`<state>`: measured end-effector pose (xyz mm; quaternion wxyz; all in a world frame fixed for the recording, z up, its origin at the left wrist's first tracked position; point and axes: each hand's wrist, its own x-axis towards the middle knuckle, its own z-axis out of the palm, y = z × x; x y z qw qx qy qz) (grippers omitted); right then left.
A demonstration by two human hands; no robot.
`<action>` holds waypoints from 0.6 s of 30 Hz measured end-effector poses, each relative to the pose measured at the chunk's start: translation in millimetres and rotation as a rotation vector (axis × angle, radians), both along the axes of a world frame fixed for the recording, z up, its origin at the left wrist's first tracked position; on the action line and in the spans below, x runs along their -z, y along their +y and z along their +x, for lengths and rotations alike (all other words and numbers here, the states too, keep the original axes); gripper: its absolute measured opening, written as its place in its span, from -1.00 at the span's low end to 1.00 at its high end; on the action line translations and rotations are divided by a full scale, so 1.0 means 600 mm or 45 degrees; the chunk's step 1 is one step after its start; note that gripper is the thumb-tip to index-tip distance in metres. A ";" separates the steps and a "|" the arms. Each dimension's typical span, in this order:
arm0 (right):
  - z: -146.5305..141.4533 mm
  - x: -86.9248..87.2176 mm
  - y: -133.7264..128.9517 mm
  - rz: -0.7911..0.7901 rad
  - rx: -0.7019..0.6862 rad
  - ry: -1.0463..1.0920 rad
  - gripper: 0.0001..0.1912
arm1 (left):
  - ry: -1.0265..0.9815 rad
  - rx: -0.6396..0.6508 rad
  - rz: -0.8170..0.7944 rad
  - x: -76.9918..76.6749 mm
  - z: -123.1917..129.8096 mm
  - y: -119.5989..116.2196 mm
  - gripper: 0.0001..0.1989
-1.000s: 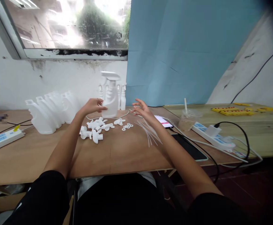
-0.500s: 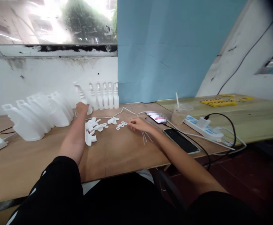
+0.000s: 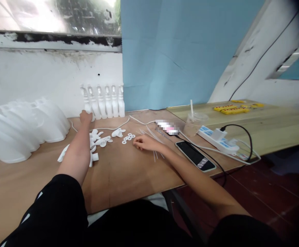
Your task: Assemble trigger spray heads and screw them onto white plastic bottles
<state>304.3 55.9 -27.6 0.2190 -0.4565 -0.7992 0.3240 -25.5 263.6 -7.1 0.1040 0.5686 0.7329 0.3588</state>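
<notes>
My left hand (image 3: 86,117) is closed round the lower part of a white spray bottle (image 3: 85,97), which stands upright at the left end of a row of similar bottles (image 3: 108,104) by the wall. My right hand (image 3: 142,142) rests on the table with its fingers curled, just right of several small white rings (image 3: 128,138); whether anything is between its fingertips is too small to tell. Thin clear tubes (image 3: 154,136) lie under and beside it. White spray heads (image 3: 101,141) are piled between my arms, partly hidden by my left forearm.
Several bottles without spray heads (image 3: 36,123) stand at the left. To the right are a lit phone (image 3: 167,127), a dark phone (image 3: 195,156), a plastic cup with a straw (image 3: 193,124), a power strip (image 3: 218,140), cables and yellow pieces (image 3: 231,109).
The spray bottle in my left hand has gone from tilted to upright, in line with the row. The view has shifted; my right hand looks almost unchanged beside the rings.
</notes>
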 end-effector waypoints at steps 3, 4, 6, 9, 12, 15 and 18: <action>0.004 0.009 0.006 -0.046 -0.008 0.026 -0.79 | 0.018 -0.062 0.023 0.006 -0.008 0.016 -0.53; 0.005 0.012 0.008 -0.060 -0.012 0.035 -0.79 | 0.023 -0.064 0.024 0.008 -0.011 0.021 -0.53; 0.008 0.016 0.015 -0.085 -0.021 0.041 -0.78 | 0.030 -0.066 0.023 0.008 -0.017 0.028 -0.54; 0.008 0.016 0.023 -0.115 -0.037 0.031 -0.79 | 0.034 -0.058 0.019 0.007 -0.021 0.034 -0.55; 0.006 0.014 0.028 -0.145 -0.066 0.037 -0.79 | 0.027 -0.042 0.004 0.005 -0.020 0.033 -0.58; 0.005 0.014 0.028 -0.162 -0.071 0.054 -0.79 | 0.018 -0.036 -0.020 0.002 -0.015 0.018 -0.57; 0.006 0.018 0.026 -0.125 -0.044 0.049 -0.79 | 0.019 -0.005 -0.027 -0.010 -0.010 -0.009 -0.49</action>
